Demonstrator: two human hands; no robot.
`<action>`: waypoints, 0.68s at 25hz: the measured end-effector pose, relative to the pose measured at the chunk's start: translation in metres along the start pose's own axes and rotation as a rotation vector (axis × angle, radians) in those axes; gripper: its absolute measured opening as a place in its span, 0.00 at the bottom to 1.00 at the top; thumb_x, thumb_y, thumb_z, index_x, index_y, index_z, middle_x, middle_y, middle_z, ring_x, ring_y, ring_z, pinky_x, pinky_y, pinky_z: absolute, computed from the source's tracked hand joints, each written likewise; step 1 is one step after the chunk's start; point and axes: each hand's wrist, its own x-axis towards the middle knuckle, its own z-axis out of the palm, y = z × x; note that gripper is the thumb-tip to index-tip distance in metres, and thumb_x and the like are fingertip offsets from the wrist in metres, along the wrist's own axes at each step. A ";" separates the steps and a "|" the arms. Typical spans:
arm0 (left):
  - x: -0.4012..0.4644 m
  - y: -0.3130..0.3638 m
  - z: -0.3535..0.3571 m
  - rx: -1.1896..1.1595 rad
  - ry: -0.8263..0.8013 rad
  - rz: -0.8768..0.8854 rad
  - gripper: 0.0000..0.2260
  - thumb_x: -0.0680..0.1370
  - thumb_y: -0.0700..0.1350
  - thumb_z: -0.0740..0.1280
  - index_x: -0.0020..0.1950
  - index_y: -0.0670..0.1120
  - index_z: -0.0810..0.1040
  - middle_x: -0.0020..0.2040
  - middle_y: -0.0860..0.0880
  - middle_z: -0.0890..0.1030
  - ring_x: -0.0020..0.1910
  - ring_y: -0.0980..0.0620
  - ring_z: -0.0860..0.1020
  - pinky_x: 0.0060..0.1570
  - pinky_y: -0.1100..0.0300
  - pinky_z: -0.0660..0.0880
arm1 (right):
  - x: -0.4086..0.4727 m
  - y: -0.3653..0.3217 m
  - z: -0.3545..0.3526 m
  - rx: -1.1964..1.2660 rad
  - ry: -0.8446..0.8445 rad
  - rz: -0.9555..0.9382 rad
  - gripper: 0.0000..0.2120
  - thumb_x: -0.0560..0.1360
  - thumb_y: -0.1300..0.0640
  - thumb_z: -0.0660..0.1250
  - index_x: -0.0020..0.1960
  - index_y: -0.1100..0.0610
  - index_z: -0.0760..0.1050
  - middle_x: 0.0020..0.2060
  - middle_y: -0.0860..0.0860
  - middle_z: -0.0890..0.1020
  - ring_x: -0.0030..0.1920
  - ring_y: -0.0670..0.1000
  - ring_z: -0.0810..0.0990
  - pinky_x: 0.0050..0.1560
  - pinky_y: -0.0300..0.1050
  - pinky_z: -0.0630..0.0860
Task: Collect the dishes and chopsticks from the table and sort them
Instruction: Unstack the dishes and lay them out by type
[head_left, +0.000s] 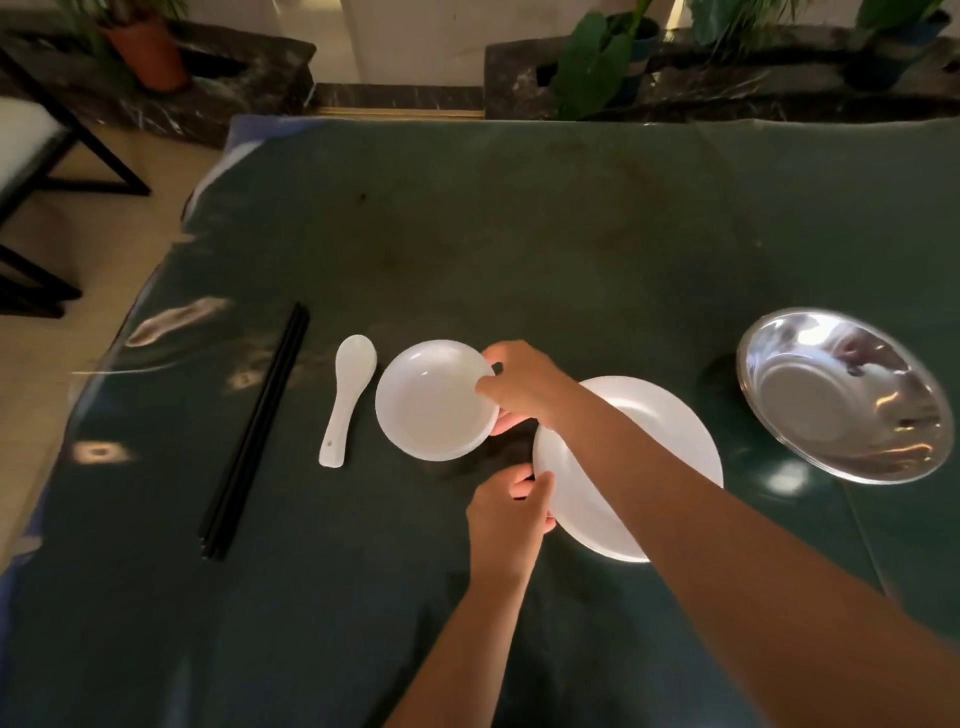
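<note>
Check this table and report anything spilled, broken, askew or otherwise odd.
Nothing is visibly spilled or broken. The steel basin looks tilted, not sitting flat. The right hand grips the small white dish and the left hand grips the large white plate. Chopsticks and spoon lie untouched.

right hand (524, 387) reaches forward across the left forearm's line, fingers pinched closed; left hand (506, 512) below, fingers curled in a grip.

No readable text, label or number shows anywhere
</note>
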 end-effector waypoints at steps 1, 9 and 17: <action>0.000 -0.001 0.000 0.011 0.014 -0.005 0.03 0.74 0.46 0.67 0.42 0.51 0.80 0.42 0.53 0.84 0.42 0.53 0.82 0.40 0.60 0.82 | 0.002 -0.001 0.007 0.004 -0.021 0.009 0.13 0.73 0.64 0.57 0.55 0.54 0.72 0.42 0.53 0.78 0.35 0.54 0.85 0.36 0.44 0.83; -0.004 -0.006 0.003 0.022 0.035 -0.036 0.07 0.73 0.45 0.67 0.47 0.45 0.82 0.44 0.51 0.85 0.41 0.53 0.83 0.45 0.55 0.82 | -0.004 0.008 0.016 0.072 0.011 -0.003 0.18 0.74 0.56 0.64 0.63 0.55 0.69 0.49 0.54 0.78 0.34 0.51 0.83 0.33 0.38 0.79; -0.011 -0.009 -0.005 0.013 -0.020 -0.042 0.10 0.74 0.45 0.69 0.55 0.46 0.79 0.43 0.51 0.84 0.38 0.57 0.84 0.39 0.62 0.80 | -0.122 0.135 -0.054 0.377 0.626 0.072 0.07 0.73 0.58 0.66 0.50 0.52 0.78 0.37 0.50 0.82 0.33 0.50 0.84 0.38 0.47 0.80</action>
